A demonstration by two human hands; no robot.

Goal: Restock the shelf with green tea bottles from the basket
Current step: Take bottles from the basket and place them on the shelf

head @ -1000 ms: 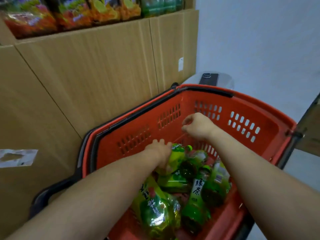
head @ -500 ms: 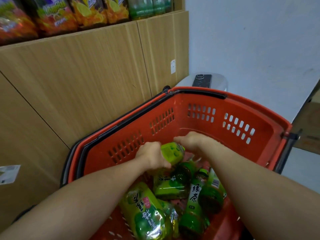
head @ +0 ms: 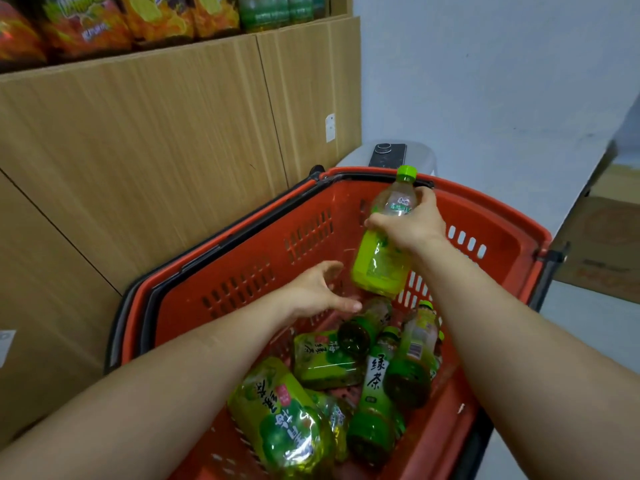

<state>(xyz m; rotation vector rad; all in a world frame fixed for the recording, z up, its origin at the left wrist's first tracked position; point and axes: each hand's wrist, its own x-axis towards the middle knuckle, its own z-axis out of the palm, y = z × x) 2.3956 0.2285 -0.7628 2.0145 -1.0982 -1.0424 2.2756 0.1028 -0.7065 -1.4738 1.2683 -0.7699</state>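
Sitting by wooden shelving (head: 156, 168) and a pale wall (head: 485, 81), red basket (head: 509, 268)

Snack bags (head: 104, 26) and shelf bottles (head: 270, 12) cut off by top edge. Right hand (head: 412, 226) covered the midsection of the held bottle (head: 381, 265). Left hand (head: 318, 289) slightly blurred. Basket (head: 485, 209) near end ran off bottom edge; lowest bottles in the pile buried, count unclear.

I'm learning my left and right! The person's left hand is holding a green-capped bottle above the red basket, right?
Not quite. The head view shows it is the right hand that grips the green-capped bottle above the red basket. The left hand is open and holds nothing.
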